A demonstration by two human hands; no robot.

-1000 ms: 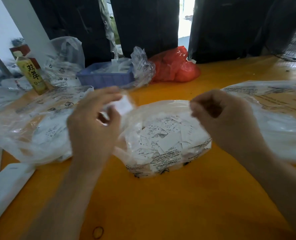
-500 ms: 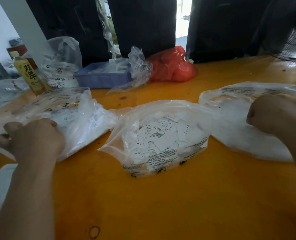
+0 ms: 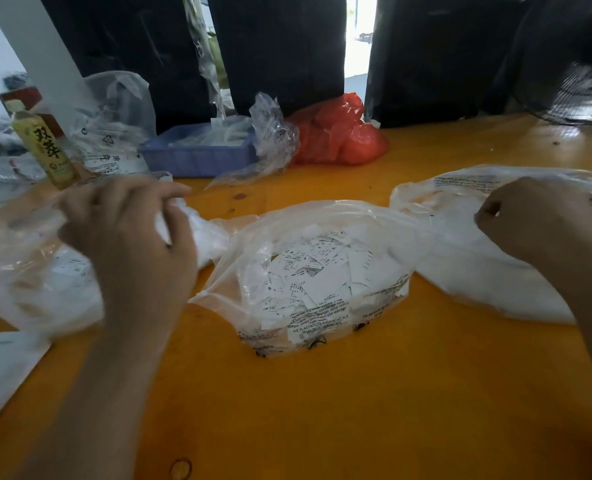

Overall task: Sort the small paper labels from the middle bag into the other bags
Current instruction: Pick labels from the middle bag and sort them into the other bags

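Observation:
The middle bag [image 3: 384,223] is clear plastic and lies open at the table's centre. It holds a heap of small white paper labels [image 3: 315,271]. The left bag [image 3: 28,271] and the right bag [image 3: 467,271] lie on either side, each showing white contents. My left hand [image 3: 128,244] hovers, blurred, over the right end of the left bag with its fingers curled down; what lies under them is hidden. My right hand [image 3: 530,223] is curled into a fist over the right bag's mouth, with nothing visible in it.
On the orange table [image 3: 322,410], the back holds a blue tray [image 3: 197,157], a red plastic bag [image 3: 336,136], crumpled clear bags [image 3: 114,126] and a yellow tea bottle [image 3: 41,143]. A white flat object [image 3: 3,368] lies at the left front edge. A fan [image 3: 578,95] stands back right.
One second ago both hands were above the middle bag, the left holding a label. They then went out to the side bags. Now the left hand has swung back toward the middle.

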